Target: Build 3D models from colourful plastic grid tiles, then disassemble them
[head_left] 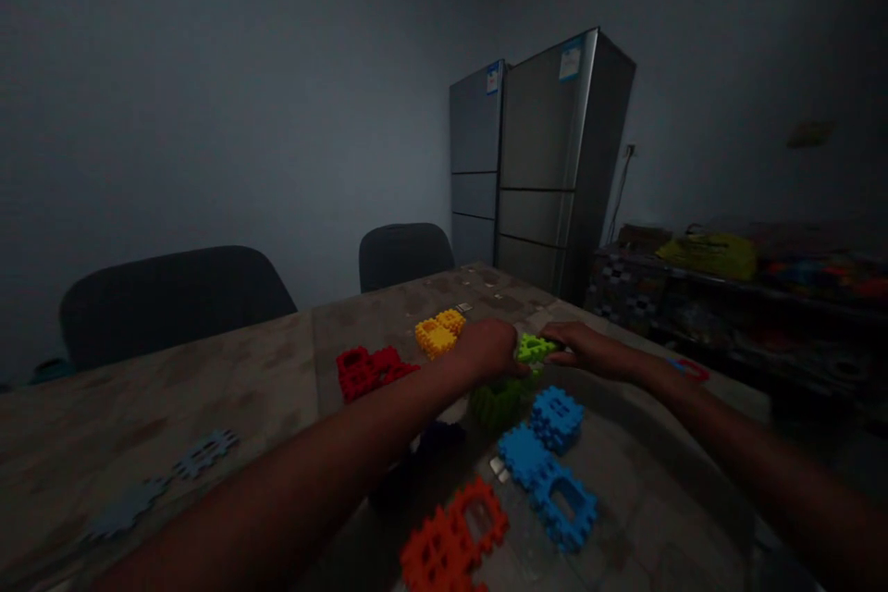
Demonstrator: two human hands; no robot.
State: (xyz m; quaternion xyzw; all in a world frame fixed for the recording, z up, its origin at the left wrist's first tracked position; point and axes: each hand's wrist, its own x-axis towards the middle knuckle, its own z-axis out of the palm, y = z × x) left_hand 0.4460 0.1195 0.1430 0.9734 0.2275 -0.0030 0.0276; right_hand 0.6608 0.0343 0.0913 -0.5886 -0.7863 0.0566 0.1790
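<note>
My left hand (491,347) is closed at the left side of a light green toothed interlocking building piece (534,349), its fingertips mostly hidden. My right hand (581,349) pinches the same piece from the right with thumb and fingers. Darker green pieces (498,402) lie just below, in shadow under my left wrist. Blue toothed pieces (527,453) sit nearer to me, some stacked. Yellow pieces (438,333) lie beyond my left forearm. Red pieces (367,372) are further left, partly covered by that forearm.
Orange pieces (454,536) lie at the table's (277,370) near side, and grey ones (204,453) at the left. Dark pieces (440,435) show under my left forearm. A red and blue item (688,370) is at the right edge. Two chairs (406,254) and fridges (537,148) stand behind.
</note>
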